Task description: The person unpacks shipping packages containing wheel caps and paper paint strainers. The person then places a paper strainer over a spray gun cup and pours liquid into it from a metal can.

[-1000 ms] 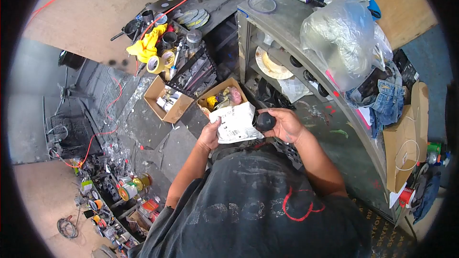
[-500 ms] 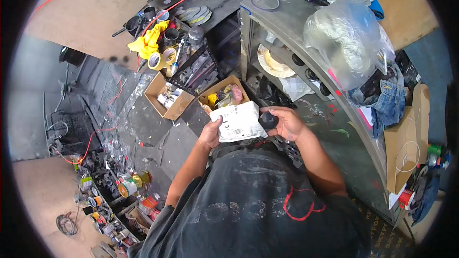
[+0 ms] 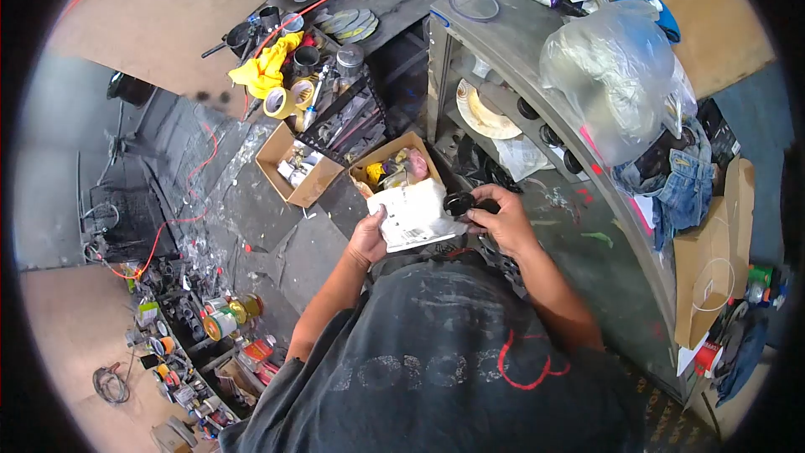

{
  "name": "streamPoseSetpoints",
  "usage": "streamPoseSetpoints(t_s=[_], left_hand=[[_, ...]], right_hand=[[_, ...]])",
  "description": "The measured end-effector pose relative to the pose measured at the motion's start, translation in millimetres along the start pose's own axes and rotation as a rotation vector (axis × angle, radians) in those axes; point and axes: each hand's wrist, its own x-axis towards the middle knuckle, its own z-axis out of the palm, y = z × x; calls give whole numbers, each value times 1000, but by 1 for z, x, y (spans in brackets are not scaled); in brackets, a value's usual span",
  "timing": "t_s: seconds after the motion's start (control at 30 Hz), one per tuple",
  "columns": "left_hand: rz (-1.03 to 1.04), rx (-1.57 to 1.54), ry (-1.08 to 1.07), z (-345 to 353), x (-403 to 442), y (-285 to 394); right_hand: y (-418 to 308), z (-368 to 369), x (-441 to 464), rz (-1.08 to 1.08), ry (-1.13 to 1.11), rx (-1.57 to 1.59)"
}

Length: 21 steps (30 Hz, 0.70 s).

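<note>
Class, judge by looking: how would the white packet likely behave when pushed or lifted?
The white packet probably yields when pushed: its surface looks puffy and uneven. It seems fairly light, since the left hand holds it at one edge.

White packet [image 3: 411, 216] and black part [image 3: 459, 203] in hands [image 3: 366, 238]

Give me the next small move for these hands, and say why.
Probably steady the white packet with the left hand before shifting the black part in the right hand. The left hand grips only the packet's left side, and the black part is close to its opposite edge, so a bump could tilt the packet.
</note>
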Motion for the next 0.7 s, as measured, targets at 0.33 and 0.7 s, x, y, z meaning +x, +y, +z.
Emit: streamPoseSetpoints(t_s=[0.33,0.7], left_hand=[[-36,-194,-28,-55,29,-17],[-78,-250,94,-8,13,-10]], right_hand=[[-19,20,-9,-608,-74,-182],[-18,20,-4,-661,-96,-257]])
